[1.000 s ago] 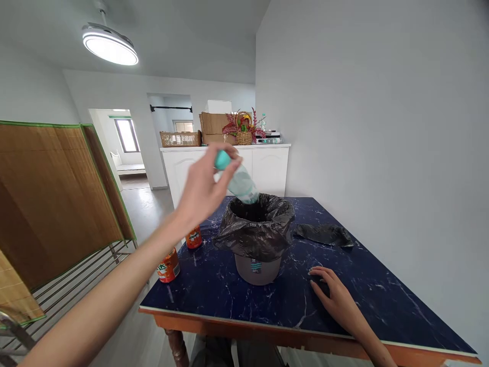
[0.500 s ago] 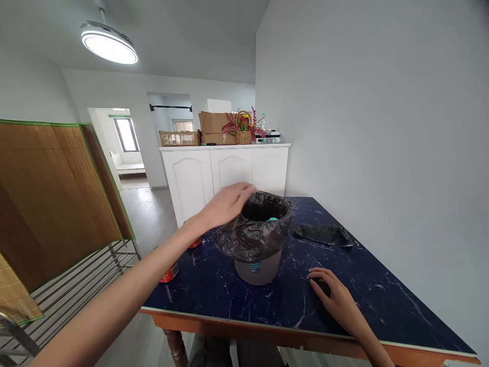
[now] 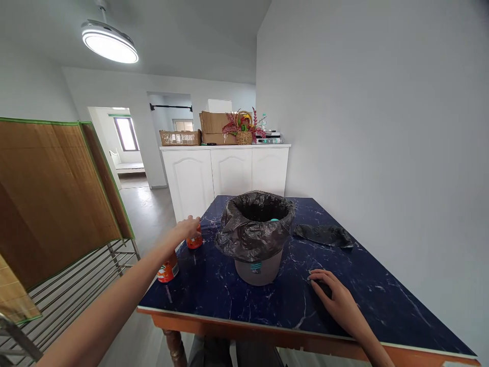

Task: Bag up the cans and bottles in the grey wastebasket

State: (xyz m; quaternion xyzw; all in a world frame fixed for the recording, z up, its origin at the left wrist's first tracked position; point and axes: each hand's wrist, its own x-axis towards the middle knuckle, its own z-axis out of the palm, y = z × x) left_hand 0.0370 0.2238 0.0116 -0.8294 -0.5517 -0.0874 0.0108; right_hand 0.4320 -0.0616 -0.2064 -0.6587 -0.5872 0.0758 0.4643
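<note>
1. Our left hand (image 3: 187,228) is at the top of the far can (image 3: 194,241), which stands left of the bin (image 3: 257,275); the hand hides part of it, so we can't tell if we're pinching it.
2. We'd do well to wrap thumb and fingers evenly, keeping our forearm clear of the near can (image 3: 167,271).
3. Our right hand (image 3: 336,296) rests on the table (image 3: 214,293), thumb spread from fingers.

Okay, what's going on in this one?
A person's left hand is at the top of the farther orange can, its grip unclear; a nearer can is partly hidden. The right hand rests on the blue table. Between the hands stands a bin lined with a black bag, something teal showing inside.
</note>
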